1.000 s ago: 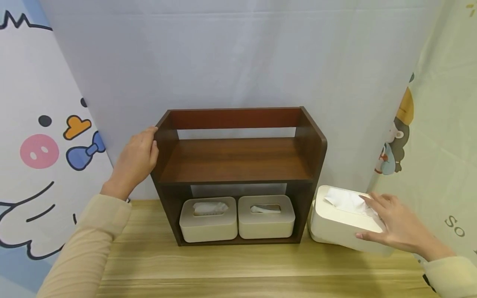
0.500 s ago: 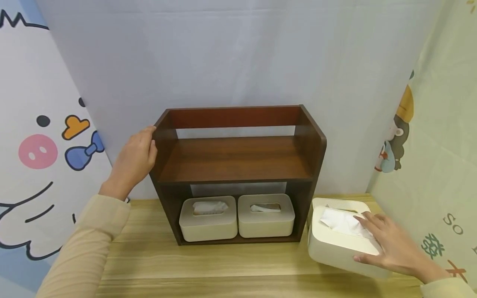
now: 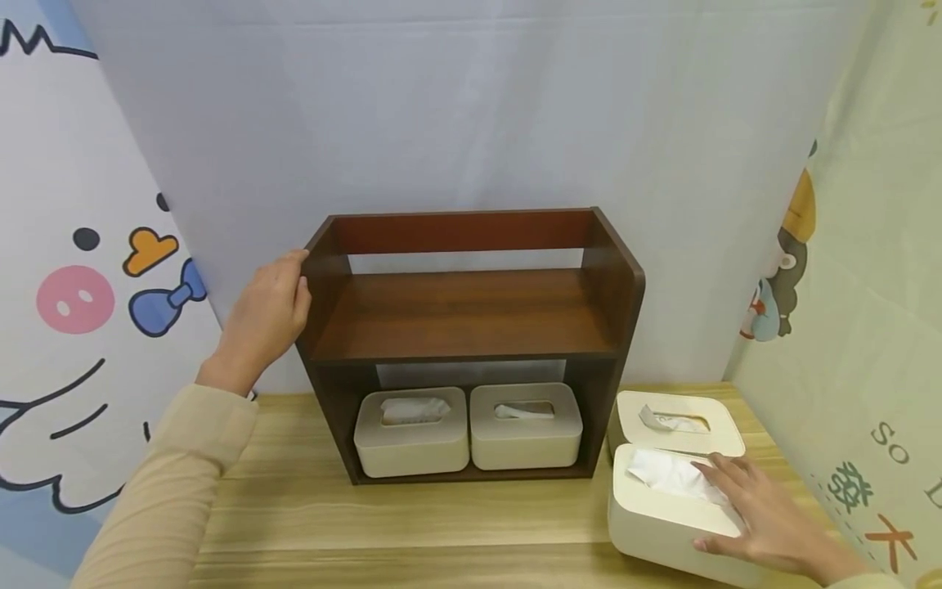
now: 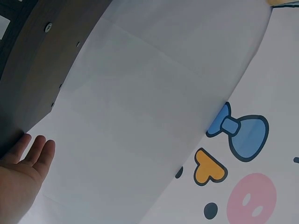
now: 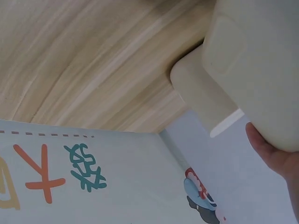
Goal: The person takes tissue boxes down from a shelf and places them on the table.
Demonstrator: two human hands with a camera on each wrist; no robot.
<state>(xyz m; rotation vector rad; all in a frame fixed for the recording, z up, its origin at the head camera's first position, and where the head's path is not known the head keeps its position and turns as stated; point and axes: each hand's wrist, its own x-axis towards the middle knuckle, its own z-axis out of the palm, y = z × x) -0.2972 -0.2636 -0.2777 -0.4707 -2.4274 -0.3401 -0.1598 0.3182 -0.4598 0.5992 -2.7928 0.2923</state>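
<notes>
— Straight to the right now: right hand (image 3: 765,515) clamped across one end of the front box (image 3: 662,528), thumb down its near side, fingers reaching over the top, just beside a tuft of tissue (image 3: 666,474). Pinching that box!

— And the exact spot?

— Right of the shelf (image 3: 471,315), just in front of the rear box (image 3: 721,425), overlapping it as seen from the head. Touching the table (image 3: 412,523)? Can't tell.

— Over on the left?

— High up, at the top edge of the shelf's left side: left hand (image 3: 268,307), resting. In the left wrist view, three fingers fairly straight and close together beside the side panel (image 4: 46,65). Curled round the edge with the thumb, or merely laid against it? Can't tell.

— And down in the lower compartment?

— Side by side, left box (image 3: 412,454) and right box (image 3: 526,450), both with tissue in the slot.

— Beyond all that?

— At the back, a pale sheet (image 3: 478,123); to the left, a big cartoon (image 3: 81,188); to the right, a pale yellowish cloth (image 3: 876,327) with lettering.
</notes>
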